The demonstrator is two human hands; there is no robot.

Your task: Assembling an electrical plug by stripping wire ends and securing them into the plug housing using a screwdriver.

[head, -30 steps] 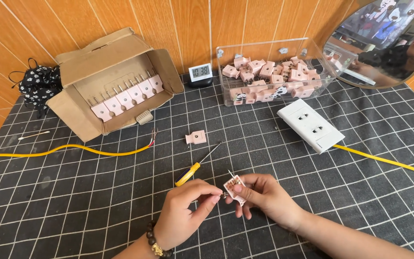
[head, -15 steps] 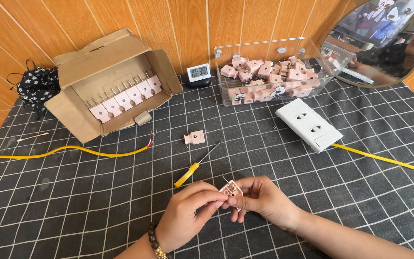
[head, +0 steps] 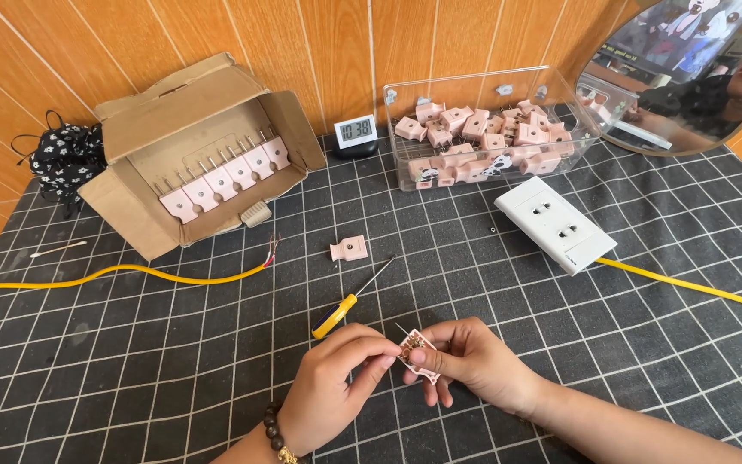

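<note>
Both of my hands meet low in the middle of the head view, over a black mat with a white grid. My right hand (head: pixel 474 361) pinches a small pink plug half (head: pixel 418 354) with brass metal parts and a thin prong showing. My left hand (head: pixel 337 391) touches the same piece with its fingertips from the left. A screwdriver (head: pixel 345 305) with a yellow handle lies just above my left hand. A separate pink plug part (head: pixel 349 249) rests on the mat further up.
An open cardboard box (head: pixel 130 223) with a row of pink plugs stands at the back left. A clear plastic bin (head: pixel 405 129) holds several pink plugs. A white socket block (head: pixel 551 223) with a yellow cable, another yellow cable (head: pixel 113 275), a small clock (head: pixel 356 133) and a round mirror (head: pixel 689 77) lie around.
Both hands have stayed together on the pink plug half, with the fingers shifting slightly around it. Nothing else on the mat has moved.
</note>
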